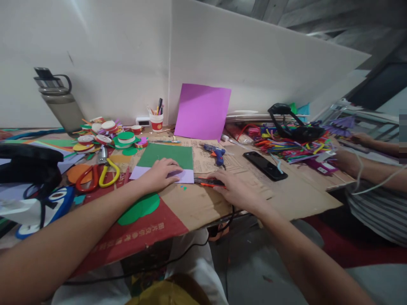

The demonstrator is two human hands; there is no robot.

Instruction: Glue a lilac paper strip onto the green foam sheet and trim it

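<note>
My left hand (163, 173) lies flat with fingers stretched over a lilac sheet (188, 176) and a green sheet (171, 154) that shows above it. Just to the right, my right hand (233, 188) has its fingers around a black and orange utility knife (208, 182), which lies low at the cardboard by the sheets' right edge. Its blade is too small to make out. Behind the right hand rests a blue hot glue gun (218, 156). A green paper cutout (140, 209) lies partly under my left forearm.
Red-and-yellow-handled scissors (98, 173) lie left of the sheets. A phone (265, 165) rests to the right, near a pile of coloured pipe cleaners (286, 146). Paper hats (126, 139), a cup of pens (157, 122) and a bottle (60, 101) stand behind. Another person's arm (372, 167) reaches in at right.
</note>
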